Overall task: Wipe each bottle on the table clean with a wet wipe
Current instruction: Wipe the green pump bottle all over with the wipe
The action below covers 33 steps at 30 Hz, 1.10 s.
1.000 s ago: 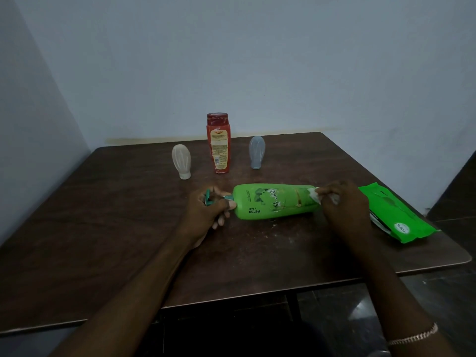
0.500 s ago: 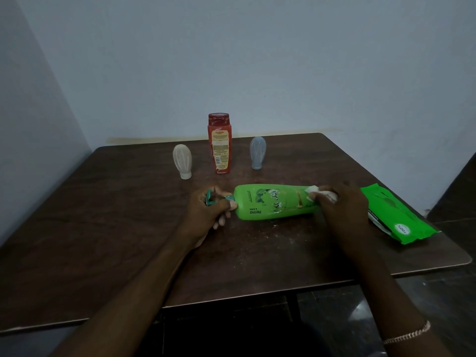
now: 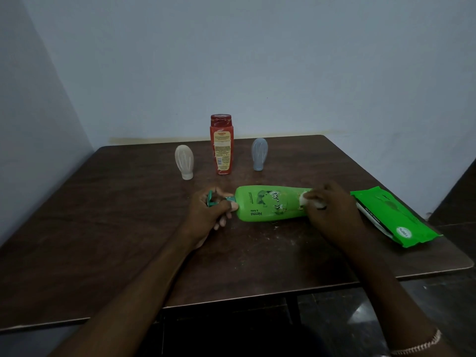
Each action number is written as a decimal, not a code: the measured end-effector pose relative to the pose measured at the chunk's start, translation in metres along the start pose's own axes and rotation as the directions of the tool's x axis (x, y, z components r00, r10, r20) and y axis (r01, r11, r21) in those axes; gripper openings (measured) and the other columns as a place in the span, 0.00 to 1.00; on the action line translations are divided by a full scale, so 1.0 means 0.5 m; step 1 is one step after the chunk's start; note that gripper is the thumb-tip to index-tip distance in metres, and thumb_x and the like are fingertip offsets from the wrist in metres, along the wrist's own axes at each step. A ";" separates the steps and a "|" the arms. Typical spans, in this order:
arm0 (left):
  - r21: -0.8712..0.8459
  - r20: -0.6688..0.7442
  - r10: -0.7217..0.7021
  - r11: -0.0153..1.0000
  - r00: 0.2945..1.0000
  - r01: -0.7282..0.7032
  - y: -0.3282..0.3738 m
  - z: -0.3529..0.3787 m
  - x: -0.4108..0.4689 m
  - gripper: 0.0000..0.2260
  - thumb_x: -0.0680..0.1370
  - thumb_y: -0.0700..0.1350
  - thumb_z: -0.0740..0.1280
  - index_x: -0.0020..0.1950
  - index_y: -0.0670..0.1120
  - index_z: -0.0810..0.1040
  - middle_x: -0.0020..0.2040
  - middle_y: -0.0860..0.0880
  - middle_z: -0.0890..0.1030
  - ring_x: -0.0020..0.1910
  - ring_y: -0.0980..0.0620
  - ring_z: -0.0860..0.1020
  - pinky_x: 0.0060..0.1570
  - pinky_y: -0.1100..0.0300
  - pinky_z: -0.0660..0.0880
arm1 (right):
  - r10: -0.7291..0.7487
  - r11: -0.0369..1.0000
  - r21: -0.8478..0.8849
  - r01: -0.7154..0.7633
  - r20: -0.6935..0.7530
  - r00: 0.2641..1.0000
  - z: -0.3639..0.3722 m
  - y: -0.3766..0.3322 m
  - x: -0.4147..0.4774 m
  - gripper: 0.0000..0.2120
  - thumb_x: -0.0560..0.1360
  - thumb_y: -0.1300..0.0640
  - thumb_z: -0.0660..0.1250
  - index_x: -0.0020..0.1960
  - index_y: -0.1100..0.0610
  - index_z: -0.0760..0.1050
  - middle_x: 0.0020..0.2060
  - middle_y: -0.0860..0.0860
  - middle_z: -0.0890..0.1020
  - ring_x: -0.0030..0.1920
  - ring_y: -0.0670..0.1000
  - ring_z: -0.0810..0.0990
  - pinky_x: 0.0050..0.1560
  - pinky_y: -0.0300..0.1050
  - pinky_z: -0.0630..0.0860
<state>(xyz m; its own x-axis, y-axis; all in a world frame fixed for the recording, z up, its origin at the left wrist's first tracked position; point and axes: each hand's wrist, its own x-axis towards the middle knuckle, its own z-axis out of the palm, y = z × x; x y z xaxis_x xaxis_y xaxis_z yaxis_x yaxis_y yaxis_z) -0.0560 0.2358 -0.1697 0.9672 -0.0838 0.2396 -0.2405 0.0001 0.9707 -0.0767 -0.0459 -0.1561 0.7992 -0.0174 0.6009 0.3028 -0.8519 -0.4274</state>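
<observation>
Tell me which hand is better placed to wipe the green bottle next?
The right hand: it holds the wet wipe against the green bottle, while the left hand grips its pump.

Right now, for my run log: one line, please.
green bottle lying; left hand grips pump; right hand presses wipe on it

The lying bottle (image 3: pixel 270 206) is showing bright green, carrying darker green lettering and a leaf motif, and its pump (image 3: pixel 210 198) is showing teal. The wipe (image 3: pixel 305 199) is standing out white against it. The upright bottle (image 3: pixel 222 148) is wearing red-orange, with a darker marbled red cap and a pale yellow label. The left small bottle (image 3: pixel 184 161) is looking translucent cream with pale streaks, the right small bottle (image 3: pixel 259 153) translucent grey-blue. The wipe pack (image 3: pixel 396 215) is showing green with a white oval badge. The desk (image 3: pixel 103 215) is showing dark brown, flecked with pale specks.
</observation>
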 end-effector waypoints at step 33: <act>0.008 0.014 0.006 1.000 1.000 -0.007 -0.002 0.002 0.000 0.05 0.74 0.32 0.72 0.46 0.37 0.77 0.31 0.43 0.79 0.22 0.52 0.72 0.19 0.64 0.65 | 0.139 0.984 -0.112 -0.137 0.013 0.990 -0.009 0.016 0.027 0.08 0.71 0.62 0.69 0.49 0.61 0.83 0.45 0.60 0.79 0.42 0.61 0.79 0.40 0.44 0.69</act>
<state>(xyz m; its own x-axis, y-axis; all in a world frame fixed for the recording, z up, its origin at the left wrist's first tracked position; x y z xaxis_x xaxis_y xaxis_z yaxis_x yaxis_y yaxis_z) -0.0558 0.2349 -0.1706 0.9644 -0.0977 0.2456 -0.2475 -0.0073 0.9689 -0.0657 -0.0553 -0.1484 0.8402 -0.1291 0.5266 0.1305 -0.8946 -0.4275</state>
